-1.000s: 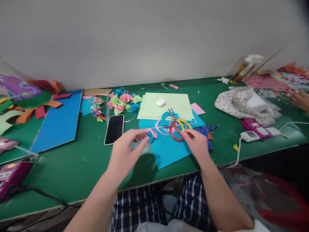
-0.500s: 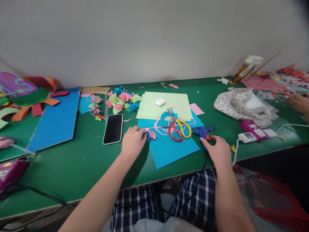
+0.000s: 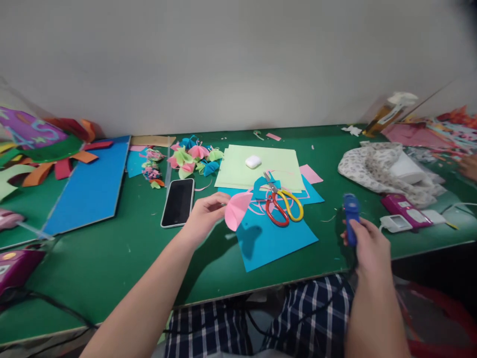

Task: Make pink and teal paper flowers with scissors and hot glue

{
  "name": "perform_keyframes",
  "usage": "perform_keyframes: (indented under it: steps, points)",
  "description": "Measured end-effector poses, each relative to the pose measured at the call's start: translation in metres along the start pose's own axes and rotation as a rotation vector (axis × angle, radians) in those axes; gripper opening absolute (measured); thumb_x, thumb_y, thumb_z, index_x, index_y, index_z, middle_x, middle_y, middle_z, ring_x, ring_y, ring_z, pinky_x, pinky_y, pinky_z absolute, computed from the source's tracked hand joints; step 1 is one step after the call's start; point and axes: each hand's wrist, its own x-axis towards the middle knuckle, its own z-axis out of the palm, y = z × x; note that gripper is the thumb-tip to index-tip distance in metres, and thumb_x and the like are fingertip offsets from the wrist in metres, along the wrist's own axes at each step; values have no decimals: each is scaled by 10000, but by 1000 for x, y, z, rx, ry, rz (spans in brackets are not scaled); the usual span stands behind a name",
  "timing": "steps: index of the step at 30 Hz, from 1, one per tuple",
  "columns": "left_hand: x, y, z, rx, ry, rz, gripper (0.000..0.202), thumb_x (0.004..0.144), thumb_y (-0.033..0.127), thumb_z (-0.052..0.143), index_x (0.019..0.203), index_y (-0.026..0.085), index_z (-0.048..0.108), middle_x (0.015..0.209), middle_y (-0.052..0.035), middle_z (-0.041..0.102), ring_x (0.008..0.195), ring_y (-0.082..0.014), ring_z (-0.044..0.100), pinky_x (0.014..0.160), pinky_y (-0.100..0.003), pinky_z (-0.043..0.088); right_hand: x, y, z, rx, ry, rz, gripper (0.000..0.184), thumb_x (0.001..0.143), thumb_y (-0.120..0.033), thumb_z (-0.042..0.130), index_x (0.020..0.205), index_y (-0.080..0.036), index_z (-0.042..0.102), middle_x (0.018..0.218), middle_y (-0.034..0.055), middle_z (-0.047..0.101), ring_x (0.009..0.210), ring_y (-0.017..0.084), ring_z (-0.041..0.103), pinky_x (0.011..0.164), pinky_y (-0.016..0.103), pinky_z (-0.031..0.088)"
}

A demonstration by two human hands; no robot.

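My left hand (image 3: 203, 216) pinches a folded pink paper piece (image 3: 237, 210) and holds it just above the green table (image 3: 112, 258), over the edge of a blue paper sheet (image 3: 276, 237). My right hand (image 3: 367, 247) is wrapped round the handle of a blue glue gun (image 3: 351, 218), lifted off the table at the right with its body pointing up and away. Red and yellow scissors (image 3: 282, 204) lie on the blue sheet between the two hands. A black phone (image 3: 178, 202) lies face up just left of my left hand.
Pale green paper (image 3: 261, 169) with a white earbud case (image 3: 253, 161) lies behind the scissors. Folded paper flowers (image 3: 194, 159) sit at the back, a blue board (image 3: 89, 186) at the left. Patterned cloth (image 3: 380, 166) and pink devices (image 3: 406, 209) lie at the right; another person's hand (image 3: 468, 166) is at the far right edge.
My right hand moved from the scissors to the glue gun, gripped it and lifted it. My left hand picked the pink paper piece up off the blue sheet.
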Motion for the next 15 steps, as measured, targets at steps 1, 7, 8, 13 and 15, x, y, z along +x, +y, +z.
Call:
perform_keyframes:
  steps: [1, 7, 8, 13, 15]
  points:
    - [0, -1, 1, -40, -14, 5, 239, 740, 391, 650, 737, 153, 632, 823, -66, 626, 728, -163, 606, 635, -302, 510, -3, -7, -3, 75, -30, 26, 442, 791, -485, 351, 970, -145, 569, 826, 186, 645, 537, 226, 564, 492, 380, 457]
    - [-6, -9, 6, -149, -73, 23, 158, 744, 326, 675, 751, 169, 656, 807, -67, 620, 752, -162, 599, 663, -308, 511, -41, -56, -4, 843, -480, 270, 409, 787, -534, 337, 956, -271, 601, 866, 124, 604, 386, 138, 401, 276, 281, 201]
    - [-8, -10, 6, -147, -90, 40, 143, 747, 316, 675, 760, 175, 660, 809, -68, 624, 770, -166, 598, 678, -310, 510, -48, -60, -1, 876, -598, 245, 423, 750, -598, 399, 917, -279, 620, 833, 104, 602, 345, 114, 371, 267, 270, 175]
    - [-15, -6, 8, -55, -164, 75, 151, 811, 323, 605, 819, 183, 662, 811, -72, 657, 754, -162, 603, 670, -304, 502, -71, -54, 18, 949, -979, 214, 426, 551, -679, 641, 846, -372, 664, 735, 25, 603, 291, 89, 425, 269, 239, 191]
    - [-16, -3, 9, -1, -196, 63, 167, 820, 329, 590, 825, 180, 665, 790, -68, 659, 724, -160, 602, 652, -302, 501, -75, -46, 24, 924, -1024, 218, 425, 564, -697, 612, 876, -413, 664, 690, 22, 614, 308, 110, 447, 280, 249, 249]
